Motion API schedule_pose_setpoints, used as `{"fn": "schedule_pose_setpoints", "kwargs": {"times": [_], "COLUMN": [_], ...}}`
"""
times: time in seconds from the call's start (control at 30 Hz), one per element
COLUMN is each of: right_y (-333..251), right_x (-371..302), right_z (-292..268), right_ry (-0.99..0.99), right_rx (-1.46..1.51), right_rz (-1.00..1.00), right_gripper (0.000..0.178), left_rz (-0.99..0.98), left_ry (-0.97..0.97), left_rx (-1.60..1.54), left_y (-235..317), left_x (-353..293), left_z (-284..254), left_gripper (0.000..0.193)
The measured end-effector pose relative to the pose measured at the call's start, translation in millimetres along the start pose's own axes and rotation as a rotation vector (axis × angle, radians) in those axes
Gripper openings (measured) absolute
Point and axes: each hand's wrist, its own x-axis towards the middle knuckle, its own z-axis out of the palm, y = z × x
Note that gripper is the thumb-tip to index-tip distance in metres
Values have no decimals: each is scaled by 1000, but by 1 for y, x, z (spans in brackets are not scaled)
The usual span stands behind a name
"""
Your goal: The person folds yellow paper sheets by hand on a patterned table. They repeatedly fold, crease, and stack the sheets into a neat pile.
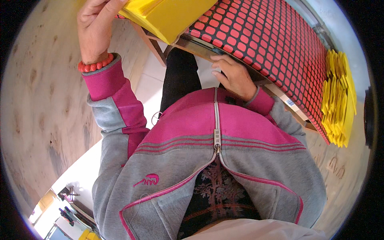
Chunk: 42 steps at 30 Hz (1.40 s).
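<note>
At the top left, my left hand (96,28), with a red bead bracelet at the wrist, is closed on the left edge of a yellow folded paper piece (166,18). The paper lies across the near left corner of a table and overhangs its edge. Its upper part runs out of view, as do some of my fingertips. My right hand (236,76) is lowered between my body and the table edge, with nothing visible in it. Its fingers are loosely bent and apart, close to the table's front rim.
A red-and-black patterned cloth (260,40) covers the table. At its right end stands a bundle of yellow folded paper pieces (338,98). My legs are under the table, by a wooden leg (151,44). A wood-look surface (48,88) spreads to the left.
</note>
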Motion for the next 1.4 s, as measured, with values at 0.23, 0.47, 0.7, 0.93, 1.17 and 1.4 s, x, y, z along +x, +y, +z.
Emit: {"fn": "schedule_pose_setpoints", "kwargs": {"times": [0.23, 0.47, 0.7, 0.93, 1.17, 1.4], "right_y": [51, 116, 117, 12, -101, -105], "right_x": [-8, -2, 7, -3, 64, 162], "right_z": [38, 63, 63, 5, -100, -112], "right_ry": [230, 319, 299, -249, -200, 167], "right_rx": [-276, -477, -400, -180, 114, -345], "right_rz": [73, 247, 376, 212, -382, -617], "right_gripper": [32, 35, 42, 29, 15, 24], "left_rz": [-6, -64, -42, -49, -30, 31], "left_ry": [-28, -6, -79, -123, -144, -154], "left_rx": [-78, -104, 12, 98, 26, 52], "left_y": [9, 3, 0, 6, 21, 29], "left_x": [0, -1, 2, 0, 0, 4], "left_z": [13, 10, -1, 6, 16, 21], "left_gripper": [15, 19, 25, 28, 24, 25]}}
